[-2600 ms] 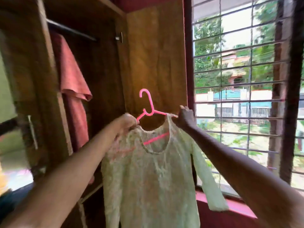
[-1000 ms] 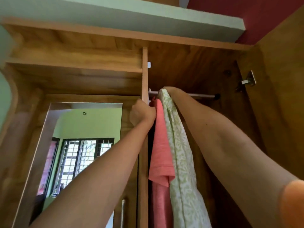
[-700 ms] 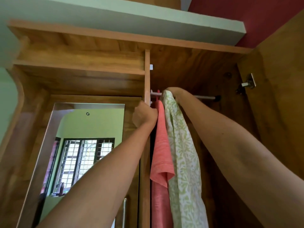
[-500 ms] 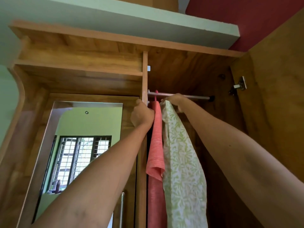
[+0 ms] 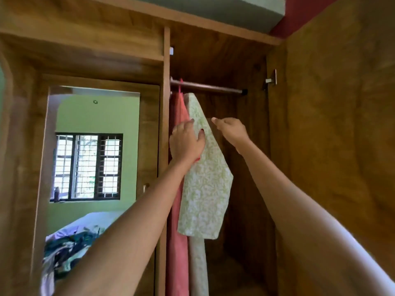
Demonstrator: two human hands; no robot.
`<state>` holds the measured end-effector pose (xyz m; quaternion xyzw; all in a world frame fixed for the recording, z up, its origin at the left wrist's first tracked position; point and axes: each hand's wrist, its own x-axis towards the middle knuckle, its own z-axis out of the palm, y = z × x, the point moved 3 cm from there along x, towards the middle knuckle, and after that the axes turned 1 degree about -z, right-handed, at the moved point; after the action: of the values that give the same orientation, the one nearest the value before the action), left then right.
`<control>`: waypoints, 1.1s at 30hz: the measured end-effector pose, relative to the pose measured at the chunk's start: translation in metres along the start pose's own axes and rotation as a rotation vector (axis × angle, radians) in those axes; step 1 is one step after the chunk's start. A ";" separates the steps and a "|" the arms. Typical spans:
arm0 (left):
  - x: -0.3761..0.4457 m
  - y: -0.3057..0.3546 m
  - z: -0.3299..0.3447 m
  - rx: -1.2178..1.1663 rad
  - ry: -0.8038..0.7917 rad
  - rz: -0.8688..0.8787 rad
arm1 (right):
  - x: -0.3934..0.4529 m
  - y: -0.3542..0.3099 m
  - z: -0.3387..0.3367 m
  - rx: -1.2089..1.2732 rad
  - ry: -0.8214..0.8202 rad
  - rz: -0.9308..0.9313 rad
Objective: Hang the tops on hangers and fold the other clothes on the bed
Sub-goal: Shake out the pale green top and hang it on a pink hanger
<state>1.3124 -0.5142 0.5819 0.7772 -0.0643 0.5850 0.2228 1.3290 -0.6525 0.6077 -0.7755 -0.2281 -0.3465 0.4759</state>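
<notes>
Mirror (image 5: 89, 159) on the closed door at far left reflects the bed (image 5: 85, 221) with a heap of clothes (image 5: 64, 246) on it, which I judge to be the work that remains. Next comes my left hand (image 5: 186, 142), fingers nearly straight, resting against the green top (image 5: 205, 189) and a pink garment (image 5: 177, 231) just beside it; it presses rather than grips. Half a second ago that hand was up by the wardrobe's divider and my right was at the rail (image 5: 207, 87) by the hanger; both have since dropped below the rail, so I take the top as hung and this as a last smoothing. The green top hangs under the rail's left end, touching the pink one; its hanger is hidden, though a pink hook (image 5: 181, 86) shows over the rail. My right hand (image 5: 232, 130) is just right of the top, loosely open and holding nothing. Beyond it the wardrobe is bare dark wood, with a hinge (image 5: 271, 80) where the open door (image 5: 342, 146) swings out on the right. Above, a red wall (image 5: 299, 18) meets a grey-green ledge (image 5: 224, 7).
</notes>
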 end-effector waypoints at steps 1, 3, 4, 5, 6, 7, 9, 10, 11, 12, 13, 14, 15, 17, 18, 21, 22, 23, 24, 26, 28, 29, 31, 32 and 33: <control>-0.017 0.003 0.003 -0.125 -0.047 -0.035 | -0.021 0.006 -0.005 0.012 -0.007 0.014; -0.058 0.011 0.007 -0.370 -0.126 -0.132 | -0.065 0.023 -0.014 0.031 -0.011 0.071; -0.078 0.014 0.007 -0.472 -0.151 -0.186 | -0.085 0.032 -0.018 0.049 -0.012 0.099; -0.104 0.018 0.008 -0.568 -0.190 -0.245 | -0.111 0.045 -0.023 0.060 -0.012 0.141; -0.125 0.021 0.008 -0.650 -0.222 -0.298 | -0.134 0.056 -0.028 0.070 -0.005 0.170; -0.146 0.024 0.007 -0.719 -0.254 -0.338 | -0.157 0.068 -0.033 0.074 0.011 0.199; -0.184 0.026 0.007 -0.822 -0.301 -0.400 | -0.204 0.092 -0.043 0.090 0.057 0.253; -0.206 0.028 0.008 -0.866 -0.335 -0.436 | -0.230 0.102 -0.049 0.087 0.090 0.294; -0.225 0.030 0.011 -0.902 -0.369 -0.478 | -0.251 0.111 -0.053 0.087 0.117 0.337; -0.242 0.034 0.015 -0.922 -0.414 -0.512 | -0.268 0.117 -0.055 0.079 0.133 0.377; -0.261 0.038 0.019 -0.937 -0.494 -0.542 | -0.287 0.123 -0.057 0.076 0.154 0.428; -0.280 0.043 0.024 -0.956 -0.586 -0.549 | -0.305 0.127 -0.060 0.061 0.179 0.470; -0.295 0.048 0.030 -0.979 -0.670 -0.543 | -0.318 0.129 -0.062 0.062 0.199 0.497; -0.325 0.059 0.038 -1.018 -0.806 -0.551 | -0.346 0.131 -0.069 0.036 0.238 0.525; -0.337 0.063 0.041 -1.048 -0.853 -0.555 | -0.359 0.130 -0.074 -0.008 0.260 0.543; -0.382 0.079 0.041 -1.176 -1.048 -0.532 | -0.420 0.123 -0.093 -0.138 0.412 0.640; -0.394 0.083 0.036 -1.215 -1.095 -0.524 | -0.442 0.120 -0.098 -0.161 0.474 0.680; -0.411 0.088 0.028 -1.259 -1.152 -0.521 | -0.470 0.115 -0.103 -0.197 0.536 0.728; -0.422 0.091 0.020 -1.286 -1.188 -0.523 | -0.493 0.106 -0.105 -0.228 0.568 0.760; -0.449 0.103 0.000 -1.349 -1.311 -0.486 | -0.543 0.080 -0.110 -0.284 0.647 0.824; -0.471 0.114 -0.026 -1.376 -1.445 -0.417 | -0.585 0.050 -0.114 -0.327 0.719 0.884; -0.480 0.121 -0.041 -1.387 -1.499 -0.381 | -0.606 0.032 -0.116 -0.340 0.761 0.914; -0.501 0.139 -0.074 -1.415 -1.580 -0.318 | -0.653 -0.008 -0.123 -0.389 0.868 0.952; -0.510 0.147 -0.088 -1.419 -1.613 -0.283 | -0.674 -0.025 -0.126 -0.403 0.920 0.964; -0.522 0.159 -0.107 -1.427 -1.661 -0.237 | -0.698 -0.047 -0.128 -0.425 0.977 0.982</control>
<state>1.0001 -0.6943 0.1583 0.6226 -0.4423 -0.3166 0.5626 0.7982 -0.7633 0.1477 -0.6207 0.4577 -0.4367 0.4632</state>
